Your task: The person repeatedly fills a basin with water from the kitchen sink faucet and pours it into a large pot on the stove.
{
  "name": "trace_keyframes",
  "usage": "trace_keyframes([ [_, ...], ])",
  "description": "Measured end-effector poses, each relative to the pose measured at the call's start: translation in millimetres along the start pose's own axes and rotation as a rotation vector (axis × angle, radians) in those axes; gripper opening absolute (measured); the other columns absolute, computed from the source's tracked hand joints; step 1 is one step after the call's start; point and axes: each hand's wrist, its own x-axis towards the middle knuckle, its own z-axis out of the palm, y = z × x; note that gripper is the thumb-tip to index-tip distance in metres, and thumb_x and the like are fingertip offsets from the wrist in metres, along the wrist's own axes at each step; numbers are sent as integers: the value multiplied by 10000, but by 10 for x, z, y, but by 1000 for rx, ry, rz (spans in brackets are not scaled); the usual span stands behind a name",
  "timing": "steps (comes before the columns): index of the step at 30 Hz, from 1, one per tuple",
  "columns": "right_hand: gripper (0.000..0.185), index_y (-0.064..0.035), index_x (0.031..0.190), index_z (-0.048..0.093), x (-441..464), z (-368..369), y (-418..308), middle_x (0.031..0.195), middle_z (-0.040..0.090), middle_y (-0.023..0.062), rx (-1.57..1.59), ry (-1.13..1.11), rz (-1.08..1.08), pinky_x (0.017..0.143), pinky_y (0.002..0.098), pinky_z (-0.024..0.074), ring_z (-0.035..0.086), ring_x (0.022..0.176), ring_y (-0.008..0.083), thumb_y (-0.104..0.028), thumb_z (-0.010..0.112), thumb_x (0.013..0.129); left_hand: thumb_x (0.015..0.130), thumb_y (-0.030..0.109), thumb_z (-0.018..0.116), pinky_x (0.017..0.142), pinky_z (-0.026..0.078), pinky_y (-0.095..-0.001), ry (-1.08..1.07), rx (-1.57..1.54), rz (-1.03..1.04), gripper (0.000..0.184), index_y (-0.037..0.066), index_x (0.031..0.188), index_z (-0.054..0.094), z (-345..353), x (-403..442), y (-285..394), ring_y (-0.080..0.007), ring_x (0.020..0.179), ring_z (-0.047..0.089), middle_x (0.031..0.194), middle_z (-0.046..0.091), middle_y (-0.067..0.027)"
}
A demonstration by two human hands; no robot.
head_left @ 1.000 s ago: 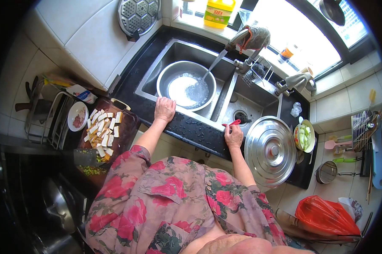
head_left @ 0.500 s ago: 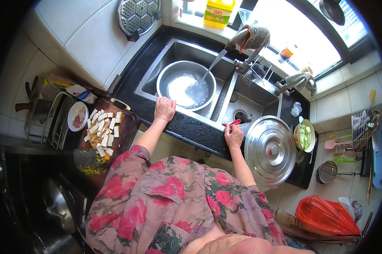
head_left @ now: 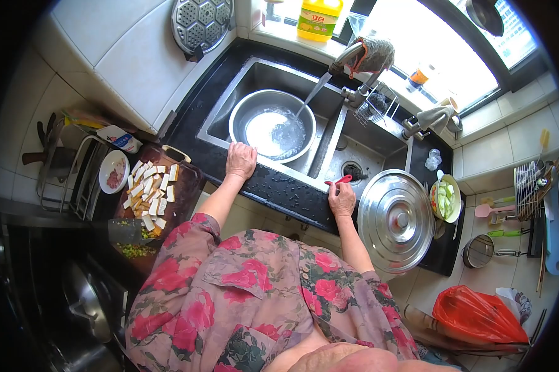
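Right hand holds a red tool (left hand beside steel basin)

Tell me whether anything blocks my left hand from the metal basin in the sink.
Nothing visible stands between them: your left hand rests at the front edge of the sink, right by the near side of the metal basin.

Faucet running, stream going into metal bowl in left basin of the sink. Left hand on the near sink edge, just beside bowl. Right hand holds a red-handled tool at the table edge. Round metal lid right of it. White-and-brown pieces on cutting board, far left.
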Motion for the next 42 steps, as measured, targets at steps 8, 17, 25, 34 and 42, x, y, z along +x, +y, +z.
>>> trace_keyframes([
  [8,231,-74,774,628,0,-10,-11,821,617,118,10,10,0,726,425,450,611,779,306,-297,617,831,908,260,500,987,355,-446,4,3,9,277,73,736,608,-15,3,6,-252,898,563,785,604,-90],
  [17,237,-72,776,633,3,3,-6,829,621,116,7,0,-2,728,420,451,613,796,305,-299,613,838,906,251,511,1002,339,-465,-23,-74,-29,251,39,855,634,-21,3,8,-283,991,549,916,627,-118],
  [25,249,-81,770,643,5,-12,-9,811,625,105,24,24,6,707,424,450,614,771,300,-310,597,857,911,559,374,1149,4,-465,-347,47,-249,844,-64,1442,171,-40,-485,582,-367,1429,21,1527,90,-244],
  [34,299,-68,788,639,15,-18,-22,809,616,115,27,-1,18,713,428,438,604,772,313,-324,534,901,889,581,426,1141,69,-474,-342,3,-84,843,-10,1449,209,113,-446,1336,-376,1423,61,1510,130,-264],
  [42,308,-61,775,621,13,34,29,810,610,134,62,38,-8,701,442,439,597,774,325,-303,496,919,935,466,415,1146,133,-444,-365,-502,200,706,29,1456,225,353,-276,1744,-375,1410,147,1507,187,-232],
])
